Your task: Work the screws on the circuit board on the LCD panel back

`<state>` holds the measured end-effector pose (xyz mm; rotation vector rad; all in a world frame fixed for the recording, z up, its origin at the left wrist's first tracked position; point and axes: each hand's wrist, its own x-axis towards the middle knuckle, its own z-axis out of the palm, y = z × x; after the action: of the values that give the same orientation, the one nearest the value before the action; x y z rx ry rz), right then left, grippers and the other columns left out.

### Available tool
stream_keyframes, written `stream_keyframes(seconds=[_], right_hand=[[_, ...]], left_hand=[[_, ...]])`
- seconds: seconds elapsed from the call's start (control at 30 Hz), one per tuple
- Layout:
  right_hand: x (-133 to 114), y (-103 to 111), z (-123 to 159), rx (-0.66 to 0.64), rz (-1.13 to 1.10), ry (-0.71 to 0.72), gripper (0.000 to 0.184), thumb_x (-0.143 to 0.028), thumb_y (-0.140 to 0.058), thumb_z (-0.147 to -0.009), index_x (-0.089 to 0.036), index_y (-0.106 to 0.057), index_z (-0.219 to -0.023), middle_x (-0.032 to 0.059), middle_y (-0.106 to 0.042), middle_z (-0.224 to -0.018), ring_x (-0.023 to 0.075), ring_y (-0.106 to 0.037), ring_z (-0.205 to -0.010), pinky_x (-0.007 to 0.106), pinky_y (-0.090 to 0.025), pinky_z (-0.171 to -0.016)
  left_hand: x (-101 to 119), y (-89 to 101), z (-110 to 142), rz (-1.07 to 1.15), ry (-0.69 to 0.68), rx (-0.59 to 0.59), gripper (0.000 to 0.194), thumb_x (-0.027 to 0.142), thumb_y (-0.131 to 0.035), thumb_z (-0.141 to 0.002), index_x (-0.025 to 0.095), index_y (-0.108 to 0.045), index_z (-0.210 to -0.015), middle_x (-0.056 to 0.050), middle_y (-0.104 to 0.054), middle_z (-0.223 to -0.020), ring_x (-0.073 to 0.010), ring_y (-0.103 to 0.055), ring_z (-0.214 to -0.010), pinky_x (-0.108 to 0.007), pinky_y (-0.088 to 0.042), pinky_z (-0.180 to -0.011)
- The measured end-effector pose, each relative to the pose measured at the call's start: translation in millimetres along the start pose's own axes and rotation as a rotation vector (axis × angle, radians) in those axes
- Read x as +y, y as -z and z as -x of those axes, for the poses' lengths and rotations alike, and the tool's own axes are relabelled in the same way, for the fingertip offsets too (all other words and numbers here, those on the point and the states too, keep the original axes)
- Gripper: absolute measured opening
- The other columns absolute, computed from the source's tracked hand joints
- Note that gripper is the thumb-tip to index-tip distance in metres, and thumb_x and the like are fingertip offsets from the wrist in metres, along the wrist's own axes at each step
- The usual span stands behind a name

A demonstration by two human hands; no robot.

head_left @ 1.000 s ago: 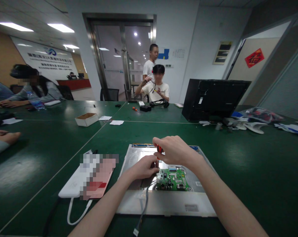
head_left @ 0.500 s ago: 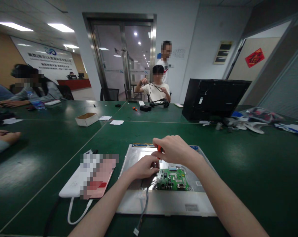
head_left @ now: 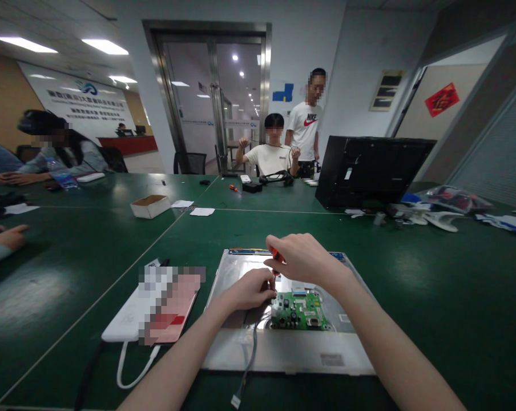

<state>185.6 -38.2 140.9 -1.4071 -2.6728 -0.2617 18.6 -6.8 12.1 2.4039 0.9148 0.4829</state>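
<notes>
Head view: your right hand (head_left: 306,258) clasps the orange screwdriver (head_left: 277,254) at the far-left corner of the green circuit board (head_left: 298,311); your left hand (head_left: 254,289) bunches its fingers by the shaft, grip unclear. The board lies on the metal panel (head_left: 292,351), near the table (head_left: 446,319)'s front edge.

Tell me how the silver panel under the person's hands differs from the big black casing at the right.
Colour: the silver panel is metallic grey; the black casing is dark.
Pose: the silver panel lies flat, while the black casing stands up.
Surface: the silver panel carries a green circuit board; no such board shows on the black casing's visible side.
Shared: both are on the green table.
</notes>
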Motion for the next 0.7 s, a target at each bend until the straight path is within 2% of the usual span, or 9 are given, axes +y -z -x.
stream_keyframes(seconds=[0.17, 0.37, 0.57, 0.7], right_hand=[[0.3, -1.1, 0.6, 0.028, -0.004, 0.016, 0.013, -0.031, -0.053, -0.087, -0.022, -0.052, -0.095, 0.0009, -0.068, -0.076, 0.0142, -0.059, -0.063, 0.027, -0.017, -0.050], [2.2, -4.8, -0.1, 0.047, 0.001, 0.017, 0.016, -0.038, -0.054, -0.086, -0.023, -0.053, -0.092, 0.0004, -0.068, -0.074, 0.0157, -0.060, -0.063, 0.026, -0.016, -0.049], [0.4, -2.9, 1.3, 0.041, -0.025, 0.043, 0.016, -0.027, -0.056, -0.082, -0.023, -0.052, -0.097, 0.0002, -0.068, -0.078, 0.0145, -0.060, -0.064, 0.027, -0.017, -0.049], [0.5, -1.1, 1.1, 0.020, -0.032, 0.028, 0.020, -0.037, -0.059, -0.084, -0.023, -0.052, -0.096, 0.0007, -0.068, -0.079, 0.0151, -0.060, -0.065, 0.026, -0.018, -0.050]], left_hand=[[0.1, 0.0, 0.2, 0.005, -0.012, 0.011, 0.004, 0.019, -0.060, -0.079, 0.016, -0.058, -0.081, -0.001, -0.060, -0.074, -0.0146, -0.053, -0.067, -0.024, -0.036, -0.061], [0.5, -0.6, 0.5, 0.003, -0.004, 0.004, 0.005, 0.021, -0.060, -0.080, 0.016, -0.058, -0.080, -0.001, -0.060, -0.073, -0.0145, -0.052, -0.066, -0.023, -0.036, -0.060], [0.4, -1.1, -0.6, 0.013, -0.007, 0.009, 0.003, 0.018, -0.060, -0.078, 0.016, -0.059, -0.080, -0.001, -0.061, -0.074, -0.0146, -0.053, -0.067, -0.023, -0.037, -0.061], [2.1, 0.4, -0.3, 0.020, -0.013, -0.009, 0.002, 0.016, -0.058, -0.077, 0.016, -0.060, -0.078, 0.000, -0.060, -0.072, -0.0140, -0.053, -0.066, -0.023, -0.036, -0.059]])
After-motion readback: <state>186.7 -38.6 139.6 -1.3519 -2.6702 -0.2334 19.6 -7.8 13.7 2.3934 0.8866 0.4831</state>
